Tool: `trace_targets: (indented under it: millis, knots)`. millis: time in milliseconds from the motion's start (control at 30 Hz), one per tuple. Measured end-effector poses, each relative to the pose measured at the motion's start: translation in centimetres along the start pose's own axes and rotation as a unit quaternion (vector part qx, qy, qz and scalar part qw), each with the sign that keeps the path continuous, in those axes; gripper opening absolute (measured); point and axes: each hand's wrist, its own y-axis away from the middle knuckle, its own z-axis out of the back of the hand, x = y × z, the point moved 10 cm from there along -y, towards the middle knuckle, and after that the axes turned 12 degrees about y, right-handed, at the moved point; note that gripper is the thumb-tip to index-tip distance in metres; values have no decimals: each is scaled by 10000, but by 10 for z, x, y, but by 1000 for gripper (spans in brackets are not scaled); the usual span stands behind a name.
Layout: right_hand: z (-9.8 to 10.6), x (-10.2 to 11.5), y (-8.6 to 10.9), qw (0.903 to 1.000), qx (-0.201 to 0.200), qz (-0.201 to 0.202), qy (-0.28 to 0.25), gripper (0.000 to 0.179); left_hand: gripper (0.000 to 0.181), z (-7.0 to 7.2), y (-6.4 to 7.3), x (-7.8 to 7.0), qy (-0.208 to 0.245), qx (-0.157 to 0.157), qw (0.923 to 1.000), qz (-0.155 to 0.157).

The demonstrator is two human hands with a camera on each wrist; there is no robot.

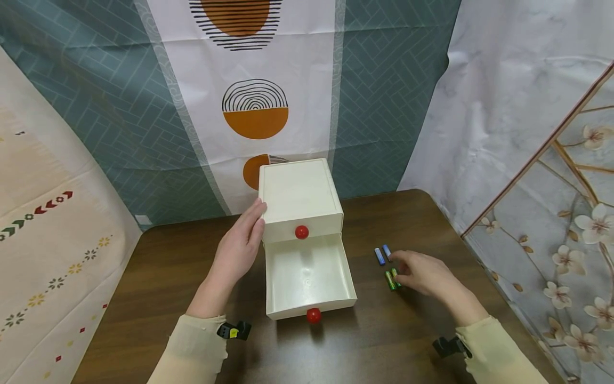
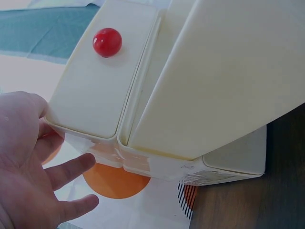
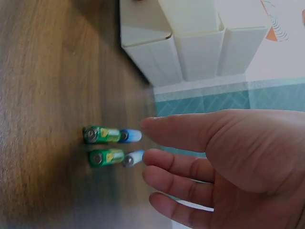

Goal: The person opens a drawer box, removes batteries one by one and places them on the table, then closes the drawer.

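Note:
A cream-white drawer box (image 1: 299, 189) with red round knobs stands on the table. Its lower drawer (image 1: 269, 290) is pulled out toward me, while the upper one is closed. My left hand (image 1: 238, 242) rests against the box's left side, thumb and fingers fairly straight at the top edge. To the right of the box lie two green batteries (image 1: 390, 281) and two blue batteries (image 1: 379, 256). My right hand (image 1: 424, 272) hovers close over them with thumb and fingers apart. In the right wrist view, the fingertips are right by the blue pair and nothing is between them.
The dark wooden table (image 1: 177, 277) runs up to a patterned green and white cloth (image 1: 384, 96) at the back. A floral curtain (image 1: 571, 256) hangs along the right side, and an embroidered cloth (image 1: 53, 256) along the left.

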Motion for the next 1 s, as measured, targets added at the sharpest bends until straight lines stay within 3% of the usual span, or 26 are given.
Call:
trace_targets:
  millis: [700,1000]
  knots:
    - [28,30,12,9970,-755,135,-113,41,51,0,1,1,26,-9,10000,9]
    - [36,44,19,9918,-905,247,-863,39,51,0,0,1,23,18,10000,41]
